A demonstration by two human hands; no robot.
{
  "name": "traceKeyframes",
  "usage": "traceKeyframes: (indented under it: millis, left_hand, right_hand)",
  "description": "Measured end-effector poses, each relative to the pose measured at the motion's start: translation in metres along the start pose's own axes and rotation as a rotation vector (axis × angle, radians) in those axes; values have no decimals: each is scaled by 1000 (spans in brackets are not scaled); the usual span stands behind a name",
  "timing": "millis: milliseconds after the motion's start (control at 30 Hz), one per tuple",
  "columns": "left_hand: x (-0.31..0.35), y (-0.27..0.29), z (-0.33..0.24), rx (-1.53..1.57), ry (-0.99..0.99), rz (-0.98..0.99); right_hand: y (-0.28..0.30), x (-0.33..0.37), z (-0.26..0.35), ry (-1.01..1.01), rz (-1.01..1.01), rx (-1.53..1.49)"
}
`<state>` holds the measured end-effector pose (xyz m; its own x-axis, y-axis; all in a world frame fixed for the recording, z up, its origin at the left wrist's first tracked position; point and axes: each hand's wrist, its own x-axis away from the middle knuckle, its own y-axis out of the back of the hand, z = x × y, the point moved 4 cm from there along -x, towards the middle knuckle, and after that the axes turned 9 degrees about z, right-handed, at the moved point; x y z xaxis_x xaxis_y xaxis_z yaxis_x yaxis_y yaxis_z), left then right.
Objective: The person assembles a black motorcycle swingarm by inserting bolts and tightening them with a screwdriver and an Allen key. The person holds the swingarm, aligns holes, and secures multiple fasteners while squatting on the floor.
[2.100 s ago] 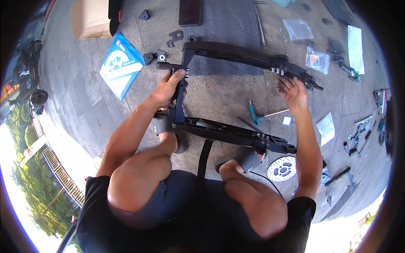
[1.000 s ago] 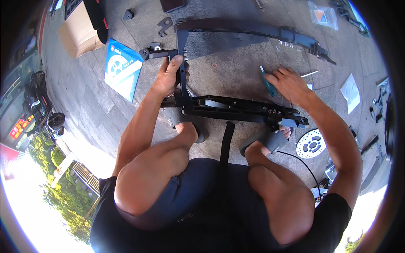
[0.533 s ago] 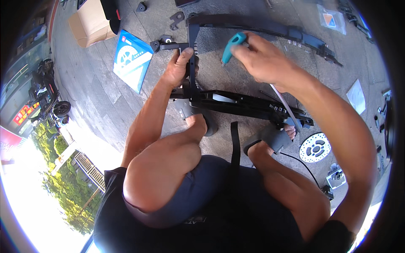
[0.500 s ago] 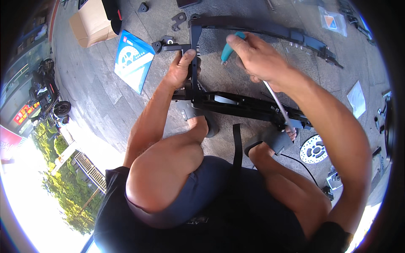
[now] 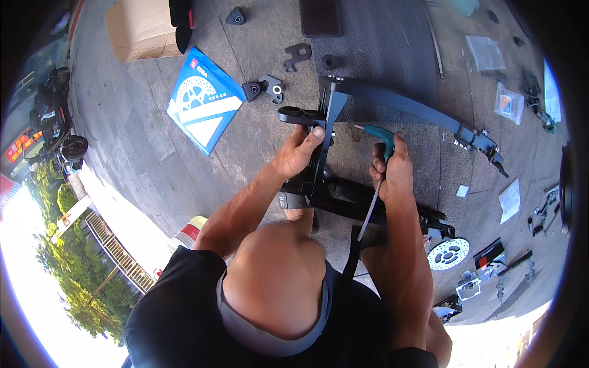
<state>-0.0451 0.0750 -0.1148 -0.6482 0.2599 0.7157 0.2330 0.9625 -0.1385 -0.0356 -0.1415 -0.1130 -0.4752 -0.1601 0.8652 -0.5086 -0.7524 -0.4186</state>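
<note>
A black two-armed metal frame, shaped like a motorcycle swingarm (image 5: pixel 399 103), stands in front of me, its crosspiece toward the left. My left hand (image 5: pixel 296 154) grips this crosspiece, thumb on its inner side, just below a black lug (image 5: pixel 299 115) that juts out leftward. Between the two arms, my right hand (image 5: pixel 394 170) is closed around a hex key (image 5: pixel 379 133) with a teal handle. The key's short tip points left at a small bolt end on the crosspiece, with a gap between them. Its long shaft slants down toward my lap.
Beyond the frame lie a black ring (image 5: pixel 330 62), dark brackets (image 5: pixel 297 56) and a dark flat device (image 5: pixel 320 18). A blue-and-white packet (image 5: pixel 205 101) and an open cardboard box (image 5: pixel 140 30) sit at left. A brake disc (image 5: pixel 448 254) and plastic bags (image 5: pixel 509 105) are at right.
My right hand has come down and turned, so the hex key's short tip now points left at the crosspiece. The left hand still holds the frame. The whole view has shifted.
</note>
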Motion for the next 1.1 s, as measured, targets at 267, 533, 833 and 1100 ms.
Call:
traceKeyframes:
  millis: [267,533,833,1100]
  left_hand:
    - [3,-2,-1,152,-15,89]
    - [6,-3,-7,156,-148,90]
    - [8,-3,-2,141,21,17]
    - [4,-4,-4,126,17,-13]
  right_hand:
    - [-3,-2,2,93,-54,267]
    - [-8,3,-3,-42,-30,287]
    - [-22,-2,-8,-70,30,288]
    - [-10,-13,-2,169,152,772]
